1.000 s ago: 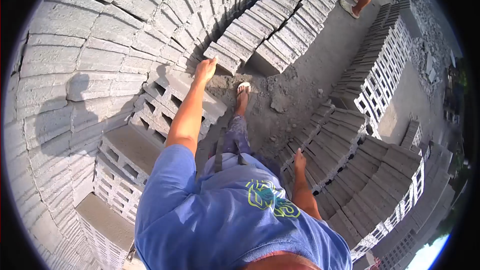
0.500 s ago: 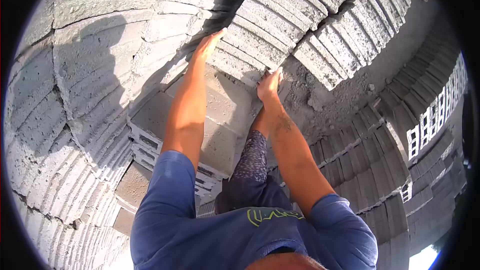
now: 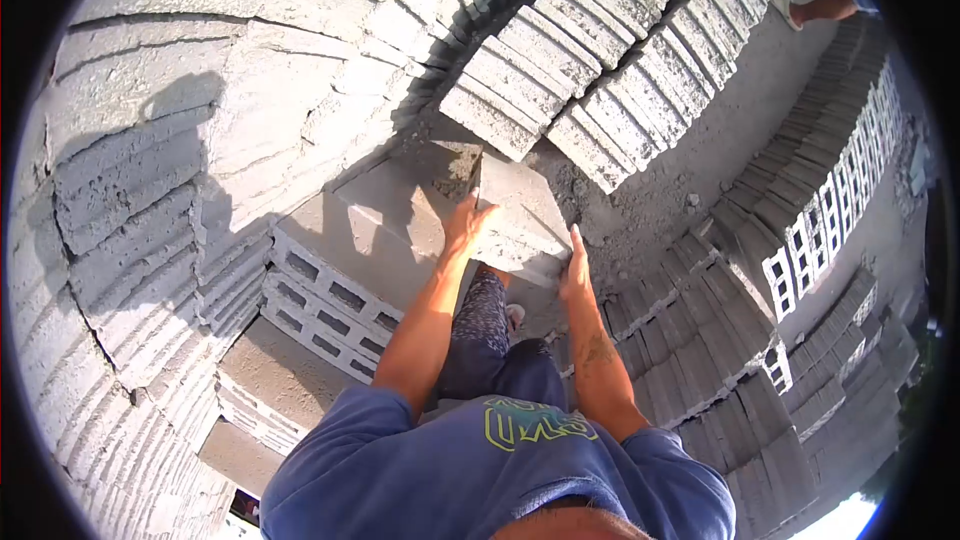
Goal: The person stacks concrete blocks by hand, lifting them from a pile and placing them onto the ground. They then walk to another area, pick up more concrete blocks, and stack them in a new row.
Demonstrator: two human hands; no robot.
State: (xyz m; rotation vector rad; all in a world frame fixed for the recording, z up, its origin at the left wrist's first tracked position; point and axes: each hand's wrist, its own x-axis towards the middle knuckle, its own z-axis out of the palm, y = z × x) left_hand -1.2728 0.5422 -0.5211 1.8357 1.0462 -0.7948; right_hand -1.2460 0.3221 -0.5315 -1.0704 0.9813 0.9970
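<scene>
A grey concrete block (image 3: 525, 215) is between my two hands, close in front of my legs. My left hand (image 3: 467, 225) presses against its left end, with the fingers pointing forward. My right hand (image 3: 577, 265) lies along its right end, fingers stretched and close together. Just beyond the block, the near end of a row of upright blocks (image 3: 500, 105) shows. Under and left of my left hand are flat-lying blocks (image 3: 345, 230) with hollow cells on their side.
A tall block stack (image 3: 130, 170) rises on the left, with my shadow on it. More stacked blocks (image 3: 700, 330) stand on the right. Rubble (image 3: 640, 225) covers the ground between. Another person's leg (image 3: 825, 2) shows at the top right.
A block from the near end of the row is now between my hands, closer to my body. My hands have moved back with it. A person's leg has come into view.
</scene>
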